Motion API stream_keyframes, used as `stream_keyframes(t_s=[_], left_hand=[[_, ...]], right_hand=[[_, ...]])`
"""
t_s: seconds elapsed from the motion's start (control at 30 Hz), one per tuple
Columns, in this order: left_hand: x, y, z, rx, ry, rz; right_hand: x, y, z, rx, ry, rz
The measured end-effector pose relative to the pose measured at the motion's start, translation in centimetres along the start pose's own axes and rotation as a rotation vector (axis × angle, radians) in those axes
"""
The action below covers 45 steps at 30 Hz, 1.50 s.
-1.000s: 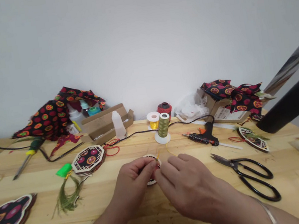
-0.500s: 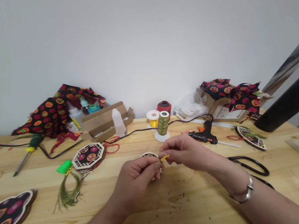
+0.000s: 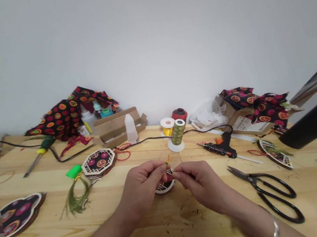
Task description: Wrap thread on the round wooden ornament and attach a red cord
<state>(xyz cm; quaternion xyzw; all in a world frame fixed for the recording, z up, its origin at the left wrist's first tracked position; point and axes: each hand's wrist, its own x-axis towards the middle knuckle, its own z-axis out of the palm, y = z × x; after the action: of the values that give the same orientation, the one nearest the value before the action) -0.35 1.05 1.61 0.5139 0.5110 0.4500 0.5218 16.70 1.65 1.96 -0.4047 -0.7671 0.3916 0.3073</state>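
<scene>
My left hand (image 3: pixel 145 184) pinches a short piece of yellow cord (image 3: pixel 168 160), whose end sticks up past the thumb and fingertip. My right hand (image 3: pixel 201 182) is closed in a pinch just to the right; what lies between its fingertips is too small to make out. Below and between the hands, a round fretwork ornament (image 3: pixel 166 188) with dark patterned fabric rests on the table, partly covered by my fingers. Beside my right forearm lie black-handled scissors (image 3: pixel 254 180), their blades pointing to the far left.
Behind the hands stand an olive thread spool (image 3: pixel 178 132), a yellow cord spool (image 3: pixel 167 129) and a red spool (image 3: pixel 182 113). A glue gun (image 3: pixel 221 147) lies to the right. Leftward are an octagonal ornament (image 3: pixel 99 162), a green tassel (image 3: pixel 76 197) and a screwdriver (image 3: pixel 38 155).
My right hand has come away from the yellow cord and dropped slightly, while my left hand keeps its pinch. The view has shifted, and the scissors now show whole beside my right forearm.
</scene>
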Motion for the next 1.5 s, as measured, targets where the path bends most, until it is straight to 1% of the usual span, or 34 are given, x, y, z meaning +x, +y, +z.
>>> stream_keyframes(t_s=[0.23,0.37,0.47,0.6,0.7,0.8,0.9,1.03,1.2,1.37,1.5], left_hand=[[0.1,0.0,0.1,0.018,0.006,0.007],[0.0,0.1,0.2,-0.006,0.004,-0.002],[0.0,0.0,0.2,-0.004,0.004,-0.005],[0.0,-0.1,0.1,0.019,0.010,0.002],[-0.1,-0.1,0.1,0.046,-0.009,0.010],[-0.1,-0.1,0.2,0.079,-0.058,0.037],[-0.2,-0.2,0.3,0.122,-0.095,0.046],[-0.4,-0.3,0.5,0.141,-0.123,0.038],[-0.5,-0.4,0.6,0.094,-0.150,-0.034],[-0.4,-0.7,0.6,-0.051,-0.202,-0.125],[-0.5,-1.0,0.5,-0.227,-0.279,-0.142]], right_hand=[[-0.1,-0.1,0.4,-0.101,-0.013,-0.021],[-0.1,-0.4,0.4,-0.095,-0.044,-0.012],[-0.2,-0.4,0.3,-0.049,-0.046,0.015],[-0.1,0.1,0.3,0.094,-0.037,0.163],[0.2,0.6,0.5,0.307,0.073,0.251],[0.7,0.7,0.7,0.504,0.159,0.259],[0.9,0.4,0.7,0.574,0.165,0.220],[0.9,0.0,0.5,0.556,0.158,0.186],[0.7,0.3,0.4,0.414,0.203,0.156],[0.4,0.7,0.4,0.254,0.179,0.079],[0.4,0.8,0.3,0.248,0.161,0.092]])
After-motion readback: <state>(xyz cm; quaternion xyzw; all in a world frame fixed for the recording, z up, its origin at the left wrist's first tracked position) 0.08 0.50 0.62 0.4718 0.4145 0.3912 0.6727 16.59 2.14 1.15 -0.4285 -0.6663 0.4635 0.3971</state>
